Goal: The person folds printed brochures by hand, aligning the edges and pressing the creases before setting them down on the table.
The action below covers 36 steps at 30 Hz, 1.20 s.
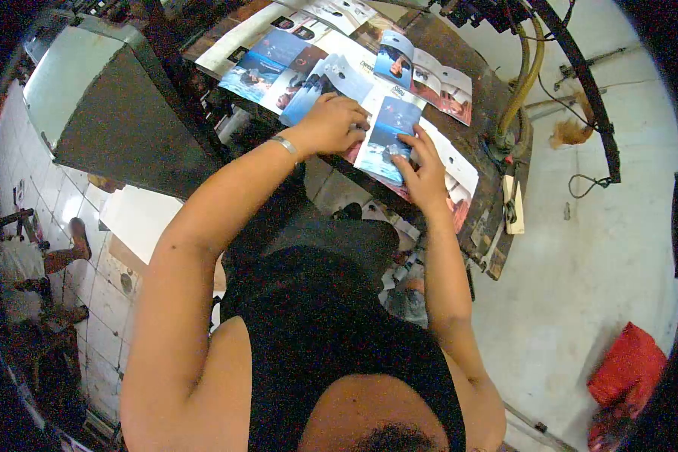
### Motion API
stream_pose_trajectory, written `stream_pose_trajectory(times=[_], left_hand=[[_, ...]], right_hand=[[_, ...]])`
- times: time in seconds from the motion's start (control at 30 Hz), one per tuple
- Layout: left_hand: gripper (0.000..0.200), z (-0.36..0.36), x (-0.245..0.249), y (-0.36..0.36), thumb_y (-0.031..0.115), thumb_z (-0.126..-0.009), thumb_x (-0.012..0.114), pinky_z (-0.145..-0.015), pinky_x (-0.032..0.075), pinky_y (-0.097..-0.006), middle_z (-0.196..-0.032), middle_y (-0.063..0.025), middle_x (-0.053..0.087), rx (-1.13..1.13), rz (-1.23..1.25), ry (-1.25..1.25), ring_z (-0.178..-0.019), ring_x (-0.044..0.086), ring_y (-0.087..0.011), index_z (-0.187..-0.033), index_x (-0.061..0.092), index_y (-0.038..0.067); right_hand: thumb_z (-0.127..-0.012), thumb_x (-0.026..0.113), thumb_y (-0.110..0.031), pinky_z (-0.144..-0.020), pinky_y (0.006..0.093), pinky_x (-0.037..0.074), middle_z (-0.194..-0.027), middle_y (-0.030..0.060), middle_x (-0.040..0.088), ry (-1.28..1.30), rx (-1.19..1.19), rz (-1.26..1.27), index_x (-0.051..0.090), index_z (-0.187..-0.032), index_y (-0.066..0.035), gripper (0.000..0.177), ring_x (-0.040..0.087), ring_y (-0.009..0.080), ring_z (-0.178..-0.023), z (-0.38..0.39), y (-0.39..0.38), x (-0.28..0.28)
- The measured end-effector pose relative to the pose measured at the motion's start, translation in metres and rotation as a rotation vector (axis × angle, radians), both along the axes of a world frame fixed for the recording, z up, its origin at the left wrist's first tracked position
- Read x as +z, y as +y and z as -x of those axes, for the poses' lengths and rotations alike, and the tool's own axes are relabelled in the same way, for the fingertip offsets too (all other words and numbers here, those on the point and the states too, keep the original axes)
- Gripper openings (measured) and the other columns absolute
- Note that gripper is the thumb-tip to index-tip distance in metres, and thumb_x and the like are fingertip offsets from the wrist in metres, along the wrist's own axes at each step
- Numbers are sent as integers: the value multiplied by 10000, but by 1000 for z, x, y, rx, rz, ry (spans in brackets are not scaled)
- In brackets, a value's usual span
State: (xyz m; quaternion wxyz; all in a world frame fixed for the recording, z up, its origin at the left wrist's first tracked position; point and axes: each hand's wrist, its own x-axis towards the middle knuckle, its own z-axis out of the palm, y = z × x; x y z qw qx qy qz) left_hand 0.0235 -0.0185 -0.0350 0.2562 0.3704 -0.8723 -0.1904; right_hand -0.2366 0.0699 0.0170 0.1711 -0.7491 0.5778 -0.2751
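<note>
My left hand (333, 126) has its fingers curled in at the left edge of a blue printed sheet (397, 117); whatever lies under the fingertips is hidden. On the lower part of that sheet rests my right hand (423, 167), fingers apart, thumb pointing to the left. More printed sheets with blue and red pictures lie under and around both hands. A curled blue sheet (309, 98) is just left of my left hand. Beyond the hands, a smaller folded leaflet (395, 60) stands slightly raised.
The worn dark wooden table (490, 90) has dark machine parts above it. A yellowish hose (533, 71) runs down at its right end. A large grey metal housing (120, 113) stands left. On the right floor lies a red cloth (629, 365). Another person's legs (71, 248) show at far left.
</note>
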Motion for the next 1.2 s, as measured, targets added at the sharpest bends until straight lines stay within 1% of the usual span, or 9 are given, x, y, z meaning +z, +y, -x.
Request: stream_pose_trajectory(times=[0.07, 0.1, 0.2, 0.4, 0.57, 0.67, 0.9, 1.07, 1.2], left_hand=[[454, 3, -2, -4, 469, -784, 861, -1178, 353, -548, -1336, -48, 710, 11, -58, 7, -1326, 599, -286, -1107, 811, 154], [459, 3, 0, -2, 468, -784, 861, -1179, 354, -547, -1336, -50, 710, 8, -40, 12, -1325, 599, -287, -1115, 812, 154], [476, -1, 4, 3, 468, -783, 863, -1180, 354, -547, -1340, -57, 710, 1, -4, 26, -1326, 599, -292, -1135, 814, 152], [517, -3, 4, 5, 484, -752, 880, -1182, 354, -551, -1363, -68, 703, -4, -1, 46, -1340, 590, -301, -1144, 813, 153], [528, -3, 2, 4, 488, -739, 889, -1177, 361, -554, -1365, -56, 702, -4, 6, 50, -1345, 586, -295, -1146, 814, 160], [547, -2, 2, 5, 500, -709, 898, -1175, 364, -495, -1316, -46, 719, 14, 29, 51, -1308, 609, -268, -1109, 819, 136], [536, -3, 3, 6, 488, -707, 900, -1178, 359, -510, -1316, -37, 716, 11, 30, 58, -1315, 604, -262, -1119, 820, 154], [536, -3, -1, 6, 482, -708, 899, -1184, 346, -528, -1337, -35, 706, 9, 21, 62, -1331, 592, -263, -1128, 818, 159], [526, -3, -4, 5, 482, -713, 895, -1187, 344, -524, -1339, -34, 703, 2, 32, 65, -1333, 590, -264, -1127, 818, 168]], right_hand=[[-919, 776, -280, -1210, 448, 386, -1637, 237, 449, 74, 24, 26, 678, -1403, -122, 519, 456, 376, -1505, 2, 1, -5], [-929, 767, -286, -1220, 452, 374, -1653, 242, 428, 110, 36, 38, 672, -1417, -131, 521, 437, 382, -1521, 4, 1, -8], [-960, 728, -368, -1287, 548, 248, -1689, 211, 373, 161, 79, 42, 639, -1463, -193, 540, 351, 431, -1555, 8, -1, -17], [-952, 728, -348, -1293, 617, 190, -1719, 163, 339, 159, 84, 14, 626, -1478, -214, 553, 345, 424, -1562, 11, 0, -20], [-937, 741, -334, -1287, 644, 179, -1724, 170, 323, 152, 88, 0, 613, -1490, -219, 579, 358, 424, -1556, 11, 2, -20], [-934, 741, -333, -1286, 650, 171, -1727, 175, 315, 158, 85, 4, 613, -1490, -215, 582, 354, 424, -1558, 11, 2, -23], [-945, 726, -348, -1287, 647, 144, -1722, 200, 316, 168, 89, 0, 614, -1485, -193, 574, 314, 423, -1578, 12, 1, -27], [-954, 713, -349, -1288, 642, 136, -1726, 200, 307, 179, 93, 5, 607, -1491, -190, 570, 288, 417, -1591, 11, 2, -29], [-963, 699, -359, -1288, 644, 130, -1728, 200, 303, 196, 93, 13, 603, -1496, -193, 567, 256, 420, -1603, 9, 2, -30]])
